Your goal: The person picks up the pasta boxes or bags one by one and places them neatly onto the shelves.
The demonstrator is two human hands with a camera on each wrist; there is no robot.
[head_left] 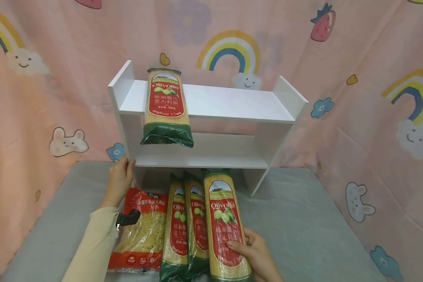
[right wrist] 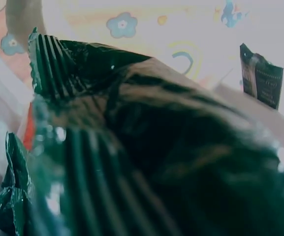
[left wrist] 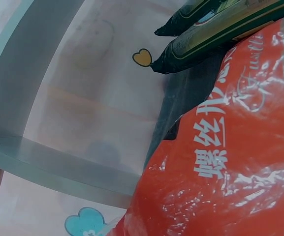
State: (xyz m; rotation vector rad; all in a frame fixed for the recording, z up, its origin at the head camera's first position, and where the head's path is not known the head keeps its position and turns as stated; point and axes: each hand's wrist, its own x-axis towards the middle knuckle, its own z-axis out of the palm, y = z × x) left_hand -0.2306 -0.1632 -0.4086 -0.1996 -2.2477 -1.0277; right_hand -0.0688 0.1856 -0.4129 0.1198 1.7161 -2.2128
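Observation:
My right hand (head_left: 255,252) grips a spaghetti packet (head_left: 225,219) by its right side, thumb across the red label. In the right wrist view the packet's green end (right wrist: 132,137) fills most of the picture. My left hand (head_left: 121,176) holds the left side panel of a white shelf (head_left: 201,160) near its lower board. Two more spaghetti packets (head_left: 178,231) lean side by side left of the held one. Beside them, below my left hand, lies a red bag of spiral pasta (head_left: 144,231). Another spaghetti packet (head_left: 167,102) rests on the top board, its green lower end jutting past the front edge.
The shelf stands toward the back of a grey-covered table (head_left: 299,219), with raised side panels (head_left: 290,98) at both ends. A pink patterned curtain (head_left: 338,137) hangs behind and around it.

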